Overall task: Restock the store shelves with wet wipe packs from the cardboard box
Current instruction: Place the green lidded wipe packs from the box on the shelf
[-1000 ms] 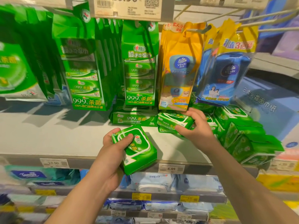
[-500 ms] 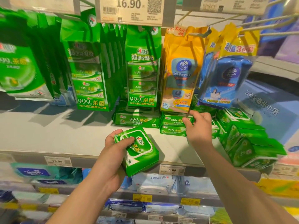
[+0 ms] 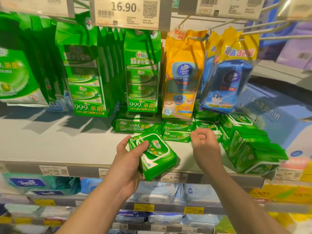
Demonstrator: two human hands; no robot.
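Note:
My left hand grips a green wet wipe pack with a white flap lid, held tilted above the front edge of the grey shelf. My right hand hangs just right of it with loosely curled fingers and holds nothing. Behind the right hand, two green packs lie stacked flat on the shelf. A wider green pack lies to their left. The cardboard box is out of view.
Several green packs lean in a row at the shelf's right end. Green, yellow and blue bagged wipes hang from hooks above. Price tags line the shelf edge. Lower shelves hold blue and white packs.
My right hand let go of the stacked green packs at the back and drew toward me, fingers now loosely curled. The left hand kept its pack and shifted slightly right.

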